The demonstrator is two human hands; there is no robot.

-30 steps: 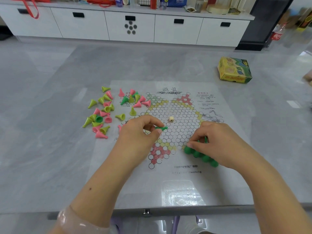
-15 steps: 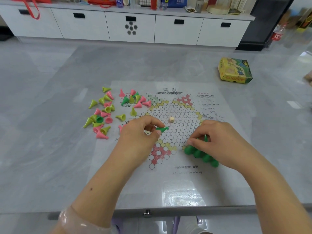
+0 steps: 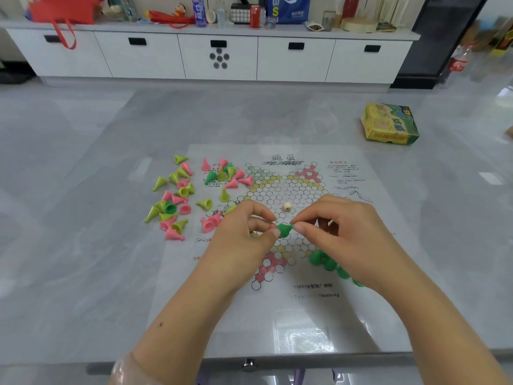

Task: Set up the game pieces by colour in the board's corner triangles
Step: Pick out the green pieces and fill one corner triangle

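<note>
One dark green cone piece (image 3: 284,229) sits pinched between my left hand (image 3: 241,245) and right hand (image 3: 342,240), fingers (image 3: 302,227) of both clamped on it above the paper board (image 3: 277,307). It looks like hollow, feather-light, smooth hard plastic, slippery I'd judge; best held at the narrow stem. Placed green pieces (image 3: 323,259) fill the near-right triangle; loose pink and yellow-green cones (image 3: 177,201) lie tumbled on the glossy desk (image 3: 83,245).

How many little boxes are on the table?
1. The yellow and green box sits at the table's far right, beyond the game board. No other box shows.
</note>
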